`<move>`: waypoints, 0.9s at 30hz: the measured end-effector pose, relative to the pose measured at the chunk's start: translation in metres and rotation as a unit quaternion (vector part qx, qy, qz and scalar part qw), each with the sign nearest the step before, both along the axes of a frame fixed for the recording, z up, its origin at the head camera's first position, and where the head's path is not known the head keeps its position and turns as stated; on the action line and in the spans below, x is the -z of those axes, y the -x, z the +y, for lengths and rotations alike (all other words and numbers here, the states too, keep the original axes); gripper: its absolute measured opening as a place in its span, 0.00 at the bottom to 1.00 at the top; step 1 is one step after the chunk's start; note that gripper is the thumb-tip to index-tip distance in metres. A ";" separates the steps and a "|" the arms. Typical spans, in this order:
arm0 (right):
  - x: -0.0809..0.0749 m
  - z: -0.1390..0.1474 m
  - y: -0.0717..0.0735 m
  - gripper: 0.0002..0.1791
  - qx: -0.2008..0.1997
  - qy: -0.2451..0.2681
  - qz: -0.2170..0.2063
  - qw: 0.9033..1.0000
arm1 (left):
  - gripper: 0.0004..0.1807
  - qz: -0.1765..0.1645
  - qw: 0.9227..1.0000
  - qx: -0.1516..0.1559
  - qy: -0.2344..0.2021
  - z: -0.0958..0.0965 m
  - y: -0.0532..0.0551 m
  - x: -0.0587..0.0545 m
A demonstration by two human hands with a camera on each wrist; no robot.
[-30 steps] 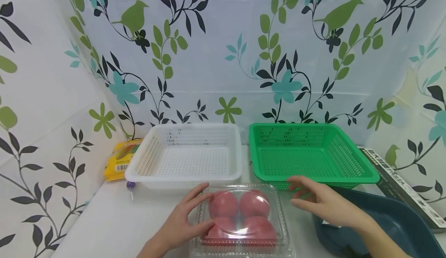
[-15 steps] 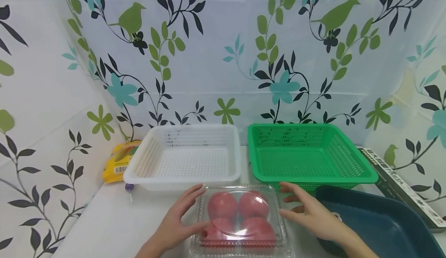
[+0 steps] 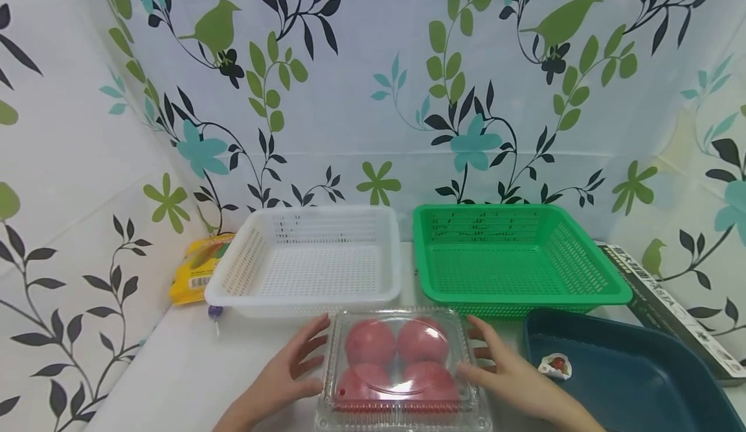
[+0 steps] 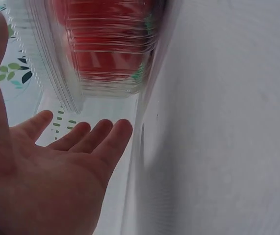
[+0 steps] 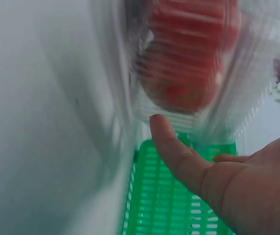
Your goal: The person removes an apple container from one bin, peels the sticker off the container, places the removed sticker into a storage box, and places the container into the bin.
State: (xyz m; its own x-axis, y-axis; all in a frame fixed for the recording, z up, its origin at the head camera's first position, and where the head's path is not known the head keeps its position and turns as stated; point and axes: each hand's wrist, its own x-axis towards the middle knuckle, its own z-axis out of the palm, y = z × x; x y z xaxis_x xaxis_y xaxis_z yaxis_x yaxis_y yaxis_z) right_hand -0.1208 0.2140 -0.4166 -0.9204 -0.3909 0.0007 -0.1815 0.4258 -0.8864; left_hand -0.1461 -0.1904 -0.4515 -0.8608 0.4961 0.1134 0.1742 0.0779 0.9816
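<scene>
A clear plastic clamshell box [image 3: 402, 370] holds several red tomatoes [image 3: 423, 341] on the white table. My left hand [image 3: 285, 370] is at the box's left side, its fingers spread and apart from the wall in the left wrist view [image 4: 56, 161]. On the other side is my right hand [image 3: 504, 374], with thumb and fingertips right at the box's right edge. In the right wrist view, a finger [image 5: 179, 154] reaches along the lower part of the box, and nothing is gripped.
Behind the box stand a white basket [image 3: 309, 301] and a green basket [image 3: 524, 301]. At right lies a dark blue tray [image 3: 635, 380] holding a small white piece with red on it [image 3: 555, 366]. A black box [image 3: 670, 309] and a yellow packet [image 3: 201, 270] flank the baskets.
My right hand has come left and down from above the blue tray to the box's right edge. The left hand has drawn slightly left, off the box's top. The box stays in place.
</scene>
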 end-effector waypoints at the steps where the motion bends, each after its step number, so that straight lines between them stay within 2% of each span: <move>1: 0.001 -0.002 -0.001 0.47 0.006 0.000 -0.009 1.000 | 0.50 -0.012 1.000 0.011 -0.004 -0.001 0.001 0.001; 3: 0.004 -0.005 -0.003 0.49 0.018 0.003 -0.030 0.999 | 0.51 -0.030 0.999 0.027 -0.007 -0.002 0.001 0.002; 7: 0.008 -0.008 -0.004 0.48 0.028 0.015 -0.076 0.997 | 0.52 -0.044 0.998 0.050 -0.008 -0.003 0.002 0.005; 13: 0.012 -0.006 -0.002 0.45 -0.003 0.047 -0.140 0.989 | 0.52 -0.069 0.995 0.068 -0.007 -0.004 0.001 0.009; 15: 0.012 -0.005 -0.003 0.45 -0.009 0.055 -0.152 0.987 | 0.51 -0.091 0.993 0.076 -0.007 -0.004 0.000 0.009; 17: 0.012 -0.005 -0.003 0.45 -0.013 0.066 -0.162 0.984 | 0.51 -0.092 0.992 0.086 -0.009 -0.004 0.000 0.008; 22: 0.011 -0.005 -0.002 0.46 -0.026 0.108 -0.201 0.973 | 0.52 -0.098 0.990 0.100 -0.012 -0.004 -0.001 0.008; 27: 0.011 -0.005 -0.001 0.47 -0.027 0.140 -0.234 0.962 | 0.53 -0.110 0.989 0.098 -0.010 -0.003 -0.003 0.006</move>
